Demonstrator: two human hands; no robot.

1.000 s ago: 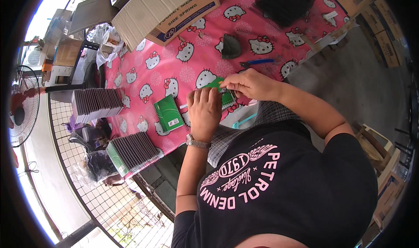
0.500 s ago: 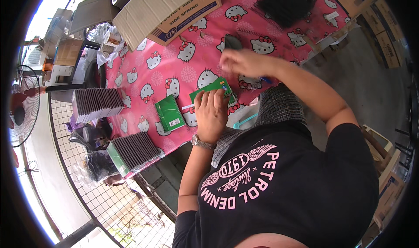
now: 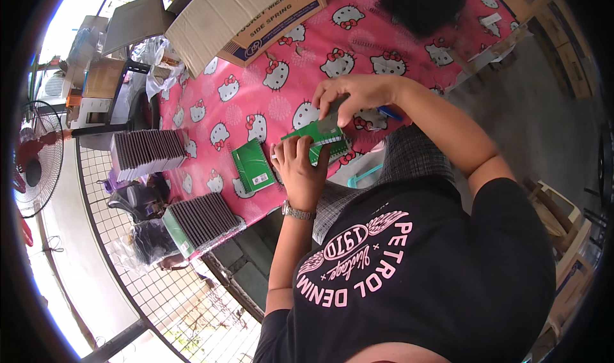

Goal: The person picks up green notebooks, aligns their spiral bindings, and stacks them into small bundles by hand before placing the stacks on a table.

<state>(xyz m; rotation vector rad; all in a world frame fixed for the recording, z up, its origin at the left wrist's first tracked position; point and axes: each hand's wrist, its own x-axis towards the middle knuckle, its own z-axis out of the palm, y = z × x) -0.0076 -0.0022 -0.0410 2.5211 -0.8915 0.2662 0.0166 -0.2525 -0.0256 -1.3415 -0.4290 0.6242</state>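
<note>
Over on your left there's a standing fan [image 3: 29,165] beyond the wire mesh fence [image 3: 147,280], then two stacks of dark notebooks [image 3: 146,153] and [image 3: 203,219] sitting at the table's near-left edge, so there's little spare room that way, and a spare green notebook [image 3: 253,165] lies flat on the pink cartoon-cat tablecloth [image 3: 268,104] just beside your work; now your left hand [image 3: 299,171] is pressing down on the near end of the green spiral notebook [image 3: 318,140], fingers curled over its cover, pinning it flat near the table's front edge, while your right hand [image 3: 353,96] is closed around a dark flat tool [image 3: 330,119] poised at the notebook's spiral side; I judge that notebook light and thin, its cover bendy and likely to slide on the cloth, so hold it by the flat cover close to the wire, not the coil itself; further right, a blue pen [image 3: 387,112] lies by your wrist, a cardboard box [image 3: 249,15] and a black heap [image 3: 422,4] crowd the far side, open cloth lies between
</note>
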